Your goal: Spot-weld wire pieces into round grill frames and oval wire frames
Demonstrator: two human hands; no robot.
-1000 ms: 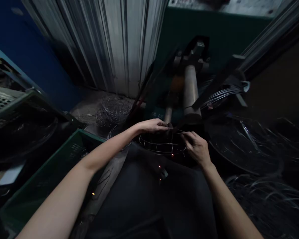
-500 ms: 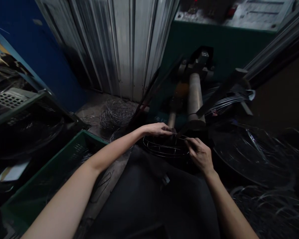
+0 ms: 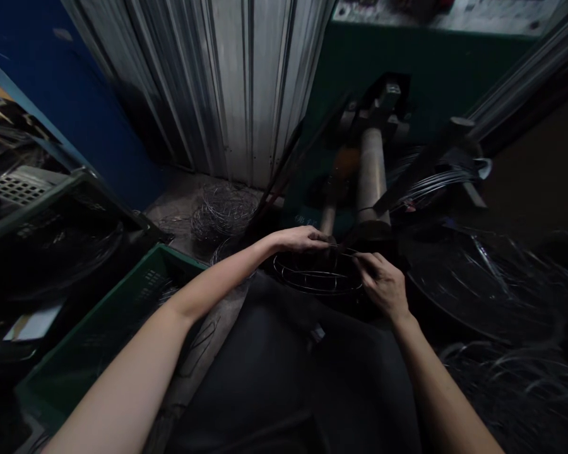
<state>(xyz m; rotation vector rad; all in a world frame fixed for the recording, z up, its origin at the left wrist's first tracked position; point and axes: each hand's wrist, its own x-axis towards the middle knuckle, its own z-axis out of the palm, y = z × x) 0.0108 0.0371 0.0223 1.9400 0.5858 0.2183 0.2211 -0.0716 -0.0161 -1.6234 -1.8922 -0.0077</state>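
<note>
A round wire ring frame [image 3: 316, 291] with short cross wires hangs at the tip of the machine's lower arm, just over my dark-covered lap. My left hand [image 3: 303, 239] pinches the frame's far rim beside the lower metal rod [image 3: 329, 217]. On the right side of the same rim, my right hand [image 3: 381, 280] has its thumb and fingers closed on the wire. Above the frame, the thick upper cylinder [image 3: 372, 167] of the green machine [image 3: 435, 75] points down at it. The contact spot between the hands is dark and hard to make out.
At left stands a green plastic crate [image 3: 89, 340] with wire pieces inside. A tangled wire heap [image 3: 224, 211] lies on the floor by the corrugated metal wall [image 3: 231, 88]. Bundled wires [image 3: 430, 180] hang right of the cylinder. More wire rings [image 3: 515, 391] pile up at lower right.
The view has tilted down slightly, so the machine sits higher in the picture. Both hands keep hold of the wire frame, which has shifted only a little.
</note>
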